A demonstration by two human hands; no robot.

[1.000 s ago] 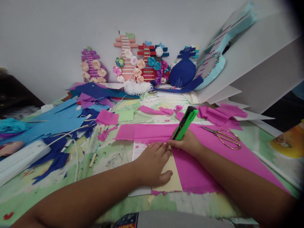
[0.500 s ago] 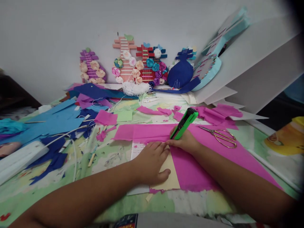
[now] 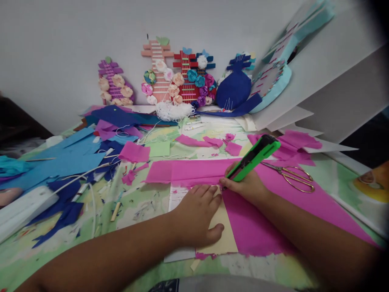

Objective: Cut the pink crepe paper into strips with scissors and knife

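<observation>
My right hand [image 3: 247,184] is closed around a green and black utility knife [image 3: 255,158], its tip end down at the edge of a pale yellow card [image 3: 226,227]. Flat on that card lies my left hand [image 3: 199,215], fingers stretched out and thumb apart. Beneath the card spreads a large sheet of pink crepe paper [image 3: 258,227], with a folded strip along its far side. A white paper with marks [image 3: 176,198] shows to the left of the card. Gold-handled scissors [image 3: 299,178] rest on the pink paper, right of my right hand.
Pink scraps [image 3: 234,148] and a light green square [image 3: 159,149] lie beyond the sheet. Blue paper pieces [image 3: 73,162] and a white power strip [image 3: 27,209] are at left. Decorated instrument-shaped crafts [image 3: 185,81] lean along the wall. White boards [image 3: 328,89] stand at right.
The utility knife has come nearer along the card's edge and tilts more to the right. My left hand stays flat on the card. The whole view has shifted slightly.
</observation>
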